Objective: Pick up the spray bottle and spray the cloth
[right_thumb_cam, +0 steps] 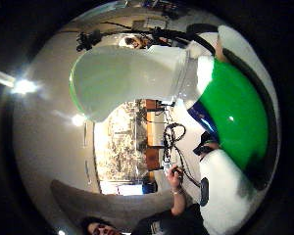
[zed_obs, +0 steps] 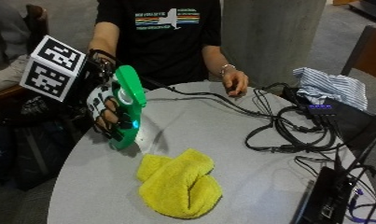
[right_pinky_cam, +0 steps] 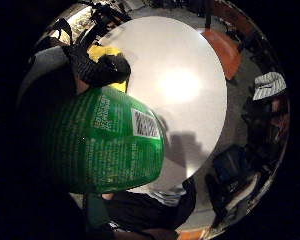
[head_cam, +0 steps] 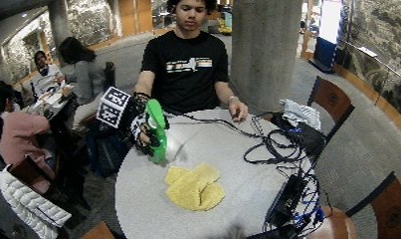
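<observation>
The gloved right hand holds the green spray bottle upright above the table, fingers curled round its body (nozzle end up); the yellow cloth lies just beside, apart.

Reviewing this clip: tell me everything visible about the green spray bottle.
The spray bottle is glossy green plastic with a white collar and a printed label bearing a barcode. It stands roughly upright, tilted slightly, gripped by the gloved right hand above the round table's edge, beside and apart from the yellow cloth.
</observation>
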Action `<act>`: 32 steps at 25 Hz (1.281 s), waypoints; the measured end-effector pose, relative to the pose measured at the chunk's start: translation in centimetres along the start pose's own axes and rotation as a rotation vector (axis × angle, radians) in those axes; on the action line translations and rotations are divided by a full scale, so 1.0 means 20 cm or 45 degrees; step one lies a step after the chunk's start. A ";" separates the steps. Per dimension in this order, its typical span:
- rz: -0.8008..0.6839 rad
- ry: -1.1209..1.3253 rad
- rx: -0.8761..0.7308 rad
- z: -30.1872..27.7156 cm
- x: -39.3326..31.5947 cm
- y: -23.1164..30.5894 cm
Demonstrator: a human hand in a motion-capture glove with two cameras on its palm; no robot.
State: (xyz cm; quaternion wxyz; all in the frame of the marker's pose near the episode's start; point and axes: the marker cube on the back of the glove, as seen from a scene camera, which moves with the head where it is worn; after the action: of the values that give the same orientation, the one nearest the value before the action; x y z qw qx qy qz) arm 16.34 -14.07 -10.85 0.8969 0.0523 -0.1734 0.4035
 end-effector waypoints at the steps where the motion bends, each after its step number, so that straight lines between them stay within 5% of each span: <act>1: 0.021 0.020 -0.028 0.00 0.00 -0.01; 32: 0.222 0.313 -0.271 0.03 -0.04 -0.07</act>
State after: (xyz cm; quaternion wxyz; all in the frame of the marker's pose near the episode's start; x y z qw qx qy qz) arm 16.77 -15.75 -10.43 0.8734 -0.1078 -0.1080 0.4625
